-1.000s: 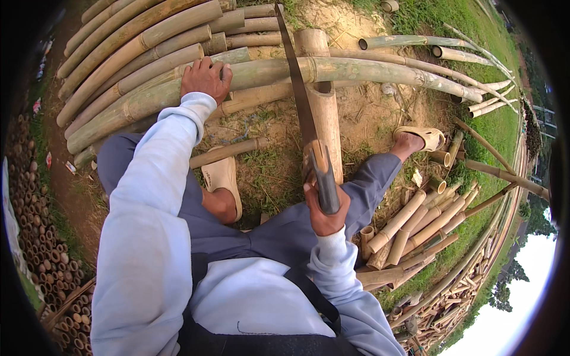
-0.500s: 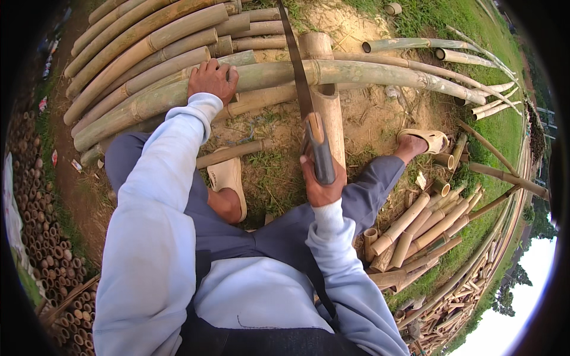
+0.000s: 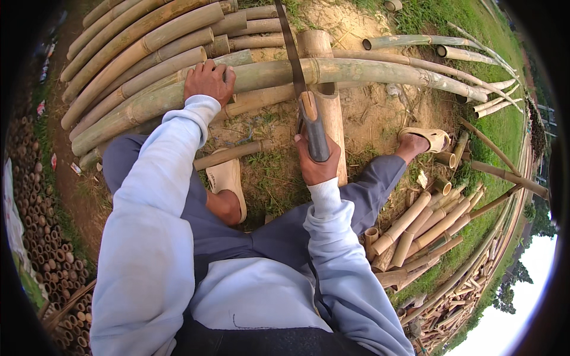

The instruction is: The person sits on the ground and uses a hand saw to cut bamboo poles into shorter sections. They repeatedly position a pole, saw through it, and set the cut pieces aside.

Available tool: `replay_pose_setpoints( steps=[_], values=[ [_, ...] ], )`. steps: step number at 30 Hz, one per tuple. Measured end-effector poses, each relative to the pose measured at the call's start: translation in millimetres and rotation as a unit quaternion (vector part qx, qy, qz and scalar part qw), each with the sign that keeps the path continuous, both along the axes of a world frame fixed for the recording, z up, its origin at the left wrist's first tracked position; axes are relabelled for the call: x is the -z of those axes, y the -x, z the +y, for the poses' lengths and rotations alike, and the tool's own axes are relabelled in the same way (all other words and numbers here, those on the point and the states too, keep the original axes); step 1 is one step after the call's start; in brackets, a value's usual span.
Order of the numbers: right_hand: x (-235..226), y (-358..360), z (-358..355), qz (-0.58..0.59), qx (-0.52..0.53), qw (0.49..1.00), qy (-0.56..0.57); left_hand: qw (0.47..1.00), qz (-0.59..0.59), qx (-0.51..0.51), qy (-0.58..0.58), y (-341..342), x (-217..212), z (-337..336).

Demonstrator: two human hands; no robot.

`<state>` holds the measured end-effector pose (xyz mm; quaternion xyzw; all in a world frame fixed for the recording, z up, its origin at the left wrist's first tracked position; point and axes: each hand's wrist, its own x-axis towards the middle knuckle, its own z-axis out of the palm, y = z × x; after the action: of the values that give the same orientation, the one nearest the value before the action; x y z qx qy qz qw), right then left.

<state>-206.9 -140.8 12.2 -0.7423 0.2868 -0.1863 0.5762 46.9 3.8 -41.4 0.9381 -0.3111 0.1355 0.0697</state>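
Observation:
A long greenish bamboo pole (image 3: 368,70) lies crosswise in front of me. It rests over a thick upright-looking bamboo support (image 3: 332,115), whose top end shows beyond the pole. My left hand (image 3: 209,82) is on the pole's left part, fingers curled over it and pressing down. In my right hand (image 3: 319,165) is the dark handle of a handsaw (image 3: 314,127), fingers wrapped round the grip. The saw's long dark blade crosses the pole just left of a node, its far end reaching the top edge of the view. How deep the blade sits is hidden.
Many bamboo poles (image 3: 148,44) are stacked at the far left. Cut bamboo lengths (image 3: 409,228) lie heaped near my right leg. More poles (image 3: 427,41) stretch over grass at the far right. Bundled bamboo ends (image 3: 44,237) face up at the left edge.
My right hand has pushed the saw a little forward, away from me, with a slight shift left. My left hand stays on the pole.

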Motion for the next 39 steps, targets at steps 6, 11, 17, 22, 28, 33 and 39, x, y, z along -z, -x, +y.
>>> replay_pose_setpoints(
  steps=[6, 11, 17, 22, 28, 33, 39],
  values=[
    [-75.2, 141.7, 60.0, 0.155, 0.038, 0.986, -0.037, 0.999, -0.002, -0.017, -0.031, -2.4, 3.3, 15.6],
    [-105.3, 176.3, 65.3, 0.176, 0.001, 0.982, 0.07, 1.0, 0.018, -0.022, -0.013, 2.7, 6.8, 11.6],
    [14.7, 39.0, 17.9, 0.01, 0.017, 0.999, 0.033, 1.0, -0.002, -0.001, -0.012, 4.3, 2.5, 0.8],
    [-16.1, 28.8, 28.0, 0.023, 0.014, 1.0, -0.008, 0.997, 0.059, -0.02, -0.049, 2.2, -4.5, 11.9],
    [-13.2, 40.5, 21.4, 0.059, -0.016, 0.998, 0.015, 0.999, 0.025, 0.021, -0.007, 0.1, -0.3, 13.0],
    [20.7, 46.8, 30.3, 0.031, 0.017, 0.999, 0.01, 1.0, -0.009, 0.028, 0.008, 5.0, 0.9, 14.6],
    [14.5, 45.0, 30.2, 0.034, 0.031, 0.999, -0.019, 0.997, 0.063, 0.042, -0.031, 6.8, -8.1, 21.2]
  ],
)
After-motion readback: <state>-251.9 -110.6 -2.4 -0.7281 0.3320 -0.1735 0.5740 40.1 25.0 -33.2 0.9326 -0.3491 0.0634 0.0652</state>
